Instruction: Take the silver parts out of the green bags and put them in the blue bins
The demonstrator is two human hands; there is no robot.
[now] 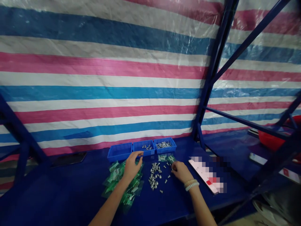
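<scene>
My left hand [133,165] hovers over the right side of a heap of green-printed clear plastic bags [115,179], just in front of the middle blue bin [150,152]. Its fingers stretch out, with the thumb apart and nothing visible between them. My right hand [181,172], with beaded bracelets at the wrist, is closed, fingertips curled together at the table. What those fingertips hold, if anything, is hidden. Between both hands lies a loose pile of silver screws [155,175], with several single ones scattered to its right. Small filled bags [166,158] lie just beyond my right hand.
Of three joined blue bins, the left bin [119,151] looks bare and the right bin [164,145] holds many metal pieces. A pink-white phone-like slab [203,175] lies right, a dark phone [69,159] far left. Blue steel posts [208,84] and a striped sheet [105,69] stand behind.
</scene>
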